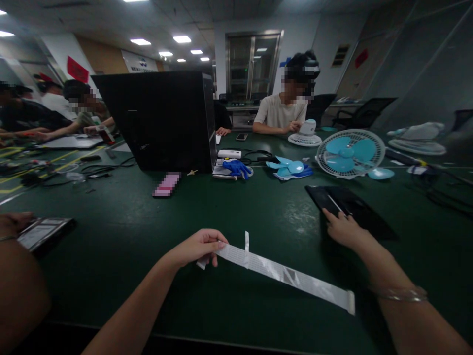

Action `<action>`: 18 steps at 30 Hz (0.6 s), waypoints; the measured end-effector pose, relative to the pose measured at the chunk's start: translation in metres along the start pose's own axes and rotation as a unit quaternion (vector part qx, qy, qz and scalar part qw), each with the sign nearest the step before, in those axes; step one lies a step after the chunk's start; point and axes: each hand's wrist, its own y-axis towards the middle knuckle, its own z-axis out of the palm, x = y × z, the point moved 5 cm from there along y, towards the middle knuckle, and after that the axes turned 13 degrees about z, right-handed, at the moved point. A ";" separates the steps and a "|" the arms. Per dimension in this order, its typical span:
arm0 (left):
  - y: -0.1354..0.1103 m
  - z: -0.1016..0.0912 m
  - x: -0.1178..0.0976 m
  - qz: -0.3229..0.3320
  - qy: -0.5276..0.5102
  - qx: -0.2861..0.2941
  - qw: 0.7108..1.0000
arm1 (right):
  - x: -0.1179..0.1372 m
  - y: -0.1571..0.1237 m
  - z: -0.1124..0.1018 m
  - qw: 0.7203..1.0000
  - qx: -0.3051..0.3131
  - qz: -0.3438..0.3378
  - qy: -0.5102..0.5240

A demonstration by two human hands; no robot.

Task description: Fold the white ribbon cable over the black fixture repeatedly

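My left hand (205, 246) is closed, pinching one end of a long white ribbon cable (306, 283) between thumb and fingers. The cable slants down to the right over the green table, with a pale connector (351, 302) at its free end. A short strip of clear tape (247, 249) sticks up from it. Farther right, my right hand (343, 229) reaches over a flat black panel (369, 217), its fingers apart. A slim silver tool (334, 202) lies on that panel, right at my fingertips. My hand hides part of the panel's near left side.
Beyond the cable stand a black computer case (162, 123), a pink phone (167, 184), blue-and-white gloves (236, 168), loose blue fan blades (286, 166) and a caged fan (349, 153). A person (281, 113) sits opposite, handling a white fan part. At left, another person's arm (18, 276) is beside a hard drive (46, 231).
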 end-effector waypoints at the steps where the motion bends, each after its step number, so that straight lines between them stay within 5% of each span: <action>1: 0.000 0.000 0.000 0.002 -0.001 0.001 1.000 | 0.013 -0.007 0.002 1.000 0.002 -0.003 -0.014; 4: 0.001 0.001 0.000 0.001 -0.003 0.004 1.000 | 0.056 -0.033 0.004 0.997 0.015 -0.056 -0.046; 9: 0.001 0.001 -0.001 0.002 -0.020 0.001 1.000 | 0.116 -0.079 0.002 0.955 0.098 -0.279 -0.033; 14: 0.002 -0.001 -0.002 0.017 -0.018 -0.010 1.000 | 0.136 -0.110 -0.006 0.901 0.213 -0.376 0.042; 18: 0.003 -0.002 -0.001 0.015 -0.022 -0.023 0.999 | 0.141 -0.121 -0.011 0.886 0.234 -0.397 0.060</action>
